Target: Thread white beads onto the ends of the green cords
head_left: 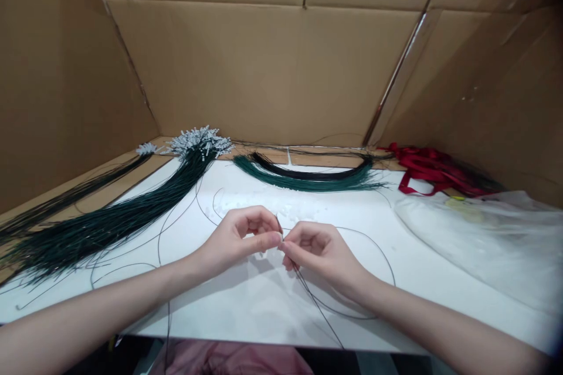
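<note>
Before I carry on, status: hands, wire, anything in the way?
Left hand and right hand close together, pinching thin dark wires. Loose white bead-like pieces just beyond; translucent plastic bag off right, apart from hands.

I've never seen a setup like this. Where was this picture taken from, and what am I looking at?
There's no machine here: these are a person's bare hands, seen by a camera worn on the head, looking forward and down. The left hand and right hand meet, fingertips pinching thin dark strands. On the white surface lie a big green bundle with white tips, curved green and black bundles and small white bits. At the right are red ribbon and clear plastic. Cardboard walls stand around.
</note>
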`<state>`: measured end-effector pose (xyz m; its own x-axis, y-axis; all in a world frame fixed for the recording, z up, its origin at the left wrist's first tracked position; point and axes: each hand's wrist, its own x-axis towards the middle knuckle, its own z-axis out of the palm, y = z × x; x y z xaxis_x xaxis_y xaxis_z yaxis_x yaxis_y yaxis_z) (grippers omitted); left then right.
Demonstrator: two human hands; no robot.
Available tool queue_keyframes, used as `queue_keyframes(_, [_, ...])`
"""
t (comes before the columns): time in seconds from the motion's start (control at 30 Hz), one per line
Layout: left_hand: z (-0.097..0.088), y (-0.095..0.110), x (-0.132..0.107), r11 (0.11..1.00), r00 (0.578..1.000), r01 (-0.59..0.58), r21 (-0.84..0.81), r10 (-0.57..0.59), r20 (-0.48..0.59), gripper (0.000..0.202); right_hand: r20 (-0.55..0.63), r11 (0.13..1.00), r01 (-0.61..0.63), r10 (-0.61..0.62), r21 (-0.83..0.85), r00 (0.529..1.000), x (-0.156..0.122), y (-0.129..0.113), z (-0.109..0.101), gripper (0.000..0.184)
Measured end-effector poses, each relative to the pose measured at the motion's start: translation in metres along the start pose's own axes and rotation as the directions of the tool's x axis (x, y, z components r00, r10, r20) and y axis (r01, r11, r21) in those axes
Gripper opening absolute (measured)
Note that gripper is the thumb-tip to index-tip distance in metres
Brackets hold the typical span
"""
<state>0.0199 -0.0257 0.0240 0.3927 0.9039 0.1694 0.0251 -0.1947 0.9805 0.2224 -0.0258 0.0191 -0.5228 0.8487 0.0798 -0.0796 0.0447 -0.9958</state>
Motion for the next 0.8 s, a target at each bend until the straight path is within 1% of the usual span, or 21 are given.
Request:
queue_keyframes(0.1, [0.0024,-0.0004,-0.0005,0.997,0.999,0.013,0.070,-0.011,-0.030,0.022,-0.014,0.999,0.003,-0.004,-0.050,1.000,-0.0007,0.0023,0.0004,0.026])
queue_keyframes(0.23, [0.0016,0.0015,0.0010,0.998,0.999,0.034,0.052,-0.031,-0.041,0.021,-0.006,0.998,0.019,-0.019,-0.066,1.000,-0.0010,0.0043,-0.0006,0.025])
queue_keyframes(0.4, [-0.0018,0.0037,0.0028,0.999,0.997,0.035,0.011,-0.034,-0.072,0.020,0.007,0.998,0.014,-0.014,-0.055,1.000,-0.0003,0.0044,-0.0020,0.024])
queue_keyframes(0.57, [-0.0016,0.0019,0.0023,1.000,0.999,0.019,0.000,-0.019,-0.044,0.017,0.015,1.000,0.018,-0.018,-0.001,1.000,0.0012,0.0062,-0.0013,0.026])
queue_keyframes(0.67, [0.0004,0.0017,0.0010,0.999,0.999,0.011,0.035,-0.010,-0.040,0.017,0.023,0.999,0.015,-0.016,0.034,1.000,0.0022,0.0073,-0.0013,0.027])
queue_keyframes(0.8, [0.0010,0.0015,0.0002,0.997,0.998,0.006,0.073,-0.001,-0.066,0.019,0.002,0.999,0.025,-0.025,0.027,1.000,0.0032,0.0068,-0.0019,0.027])
